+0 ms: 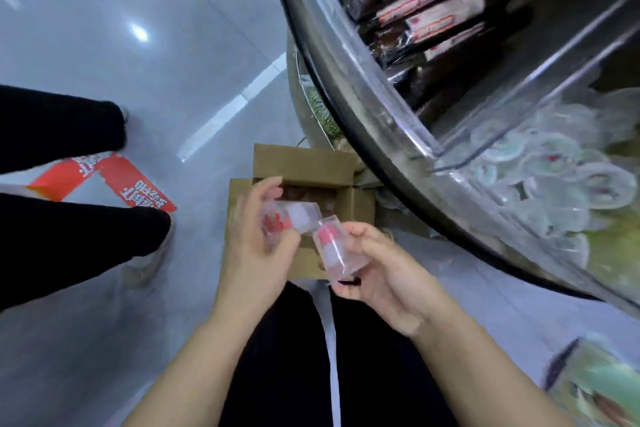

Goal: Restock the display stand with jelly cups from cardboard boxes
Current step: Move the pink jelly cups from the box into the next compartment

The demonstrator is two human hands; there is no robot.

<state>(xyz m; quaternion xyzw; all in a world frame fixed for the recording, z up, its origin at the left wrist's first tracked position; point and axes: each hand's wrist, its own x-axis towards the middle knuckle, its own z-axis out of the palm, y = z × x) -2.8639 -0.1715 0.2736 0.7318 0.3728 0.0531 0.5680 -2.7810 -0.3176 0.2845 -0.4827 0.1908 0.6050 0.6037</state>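
While the display stand [374, 107] already shows many jelly cups [554, 170] in its bin, I hold one cup in each grip, left hand [256, 239] and right hand [377, 267] curled round theirs, above the open cardboard box [304, 163]; more restocking looks left

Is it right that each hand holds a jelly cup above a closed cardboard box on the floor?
Not quite. The head view shows the cardboard box open, flaps spread. The rest holds: the left hand and right hand each hold a jelly cup above it.
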